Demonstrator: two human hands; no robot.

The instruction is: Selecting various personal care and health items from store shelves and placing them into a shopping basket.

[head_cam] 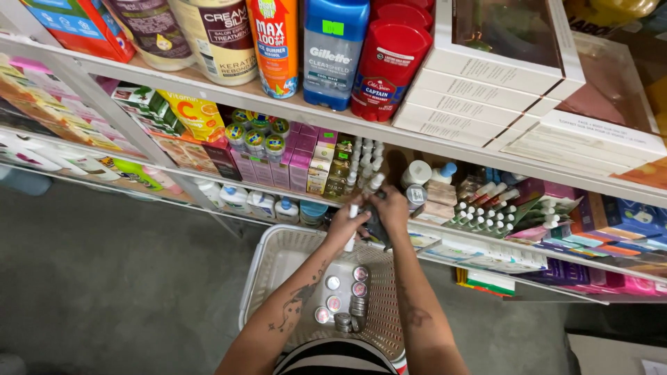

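Note:
My left hand (346,222) grips a slim white tube (351,229) that points down over a cream plastic basket (267,274). Close beside it, my right hand (390,208) is closed around a dark object (376,221) with a white-capped tube (374,183) sticking up from it. Both hands meet at the edge of the middle shelf (445,239). Several small round tins (347,302) lie in the basket's bottom. Rows of small white-capped bottles (366,156) stand on the shelf just behind my hands.
White metal shelving runs across the view. The top shelf carries bottles, deodorant sticks (333,52) and stacked white boxes (486,76). Lower shelves hold pink boxes (299,163), white bottles (236,198) and flat packets (549,215). Grey concrete floor (104,278) lies to the left.

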